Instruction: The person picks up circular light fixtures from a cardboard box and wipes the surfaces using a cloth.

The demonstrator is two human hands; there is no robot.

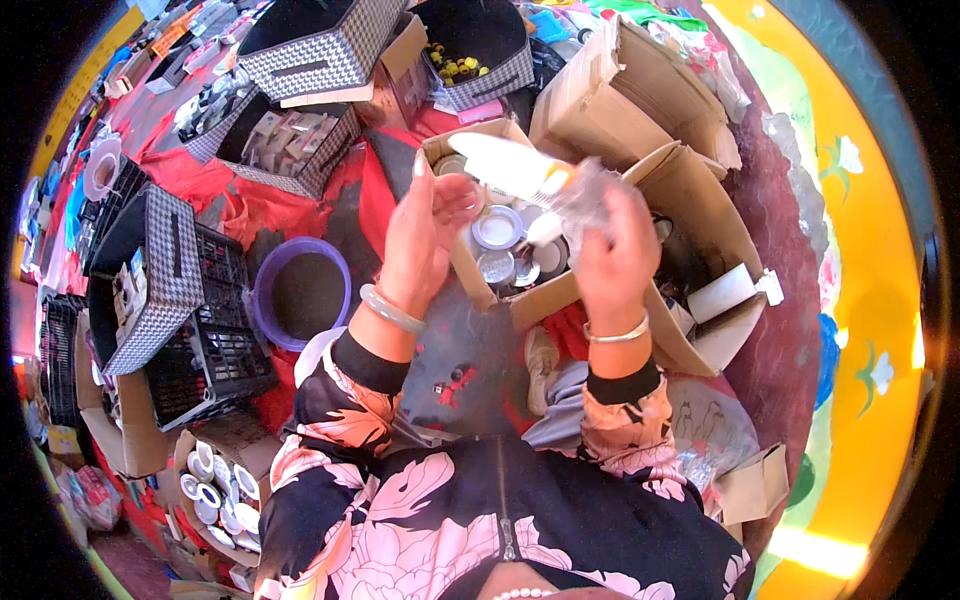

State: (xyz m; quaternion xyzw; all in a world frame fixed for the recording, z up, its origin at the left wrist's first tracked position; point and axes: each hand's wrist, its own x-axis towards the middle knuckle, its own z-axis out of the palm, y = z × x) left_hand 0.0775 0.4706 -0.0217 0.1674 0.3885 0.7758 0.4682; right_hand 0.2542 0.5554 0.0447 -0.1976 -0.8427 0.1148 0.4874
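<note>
My right hand point(618, 255) is closed on a crumpled clear plastic wrapper point(592, 190). A long white flat piece point(500, 165) with a yellow part extends from the wrapper; glare and blur hide its exact kind. To the left, my left hand point(425, 235) is raised with its fingers apart, close to the white piece and holding nothing I can see. Beneath both hands stands an open cardboard box point(487, 278) with round white and silver lids point(497, 228) inside.
A second open carton point(735, 330) containing a white cylinder point(722, 292) stands at right. A purple-rimmed tub point(258, 290), a black crate point(190, 385) and houndstooth bins point(320, 65) are on the left and at the back. White rings point(208, 505) fill a box at lower left.
</note>
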